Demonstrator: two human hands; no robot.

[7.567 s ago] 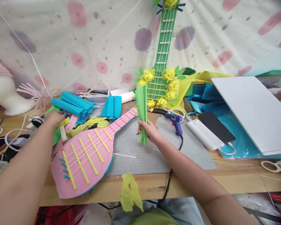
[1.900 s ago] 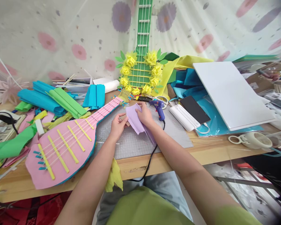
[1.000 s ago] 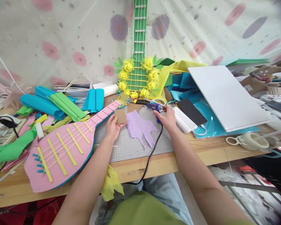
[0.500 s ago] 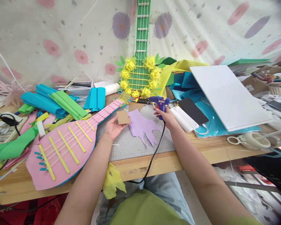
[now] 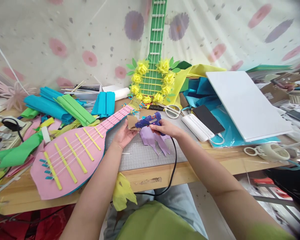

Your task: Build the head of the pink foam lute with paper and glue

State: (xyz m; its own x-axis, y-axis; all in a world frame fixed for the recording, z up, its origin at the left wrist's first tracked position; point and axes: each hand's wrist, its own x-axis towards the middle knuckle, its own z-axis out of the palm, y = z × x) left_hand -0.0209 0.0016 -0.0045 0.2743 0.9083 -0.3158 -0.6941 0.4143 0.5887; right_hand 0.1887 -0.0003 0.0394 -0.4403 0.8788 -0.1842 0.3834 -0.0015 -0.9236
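My left hand (image 5: 125, 135) grips a small square of brown cardboard (image 5: 132, 122) by its lower edge. In my right hand (image 5: 163, 128) is a blue hot glue gun (image 5: 149, 121), turned sideways, its nozzle over the cardboard's right side. Whether the tip touches the cardboard I cannot tell. Beneath the gun lies a purple paper piece (image 5: 153, 139) with jagged strips, on a grey cutting mat (image 5: 132, 161). Left of my hands rests a pink paper lute-shaped instrument (image 5: 67, 160) with yellow bars and white strings.
A green paper guitar (image 5: 152, 78) with yellow flowers leans at the back. Scissors (image 5: 172, 111) lie before it. On the right are a white power bank (image 5: 198, 127), a black phone (image 5: 208, 122) and a white board (image 5: 247, 105). The glue gun's black cord (image 5: 174, 166) hangs over the table edge.
My right hand has brought the glue gun left, from upright beside the mat to level against the cardboard. The scissors have come into sight. My left hand stays nearly in place.
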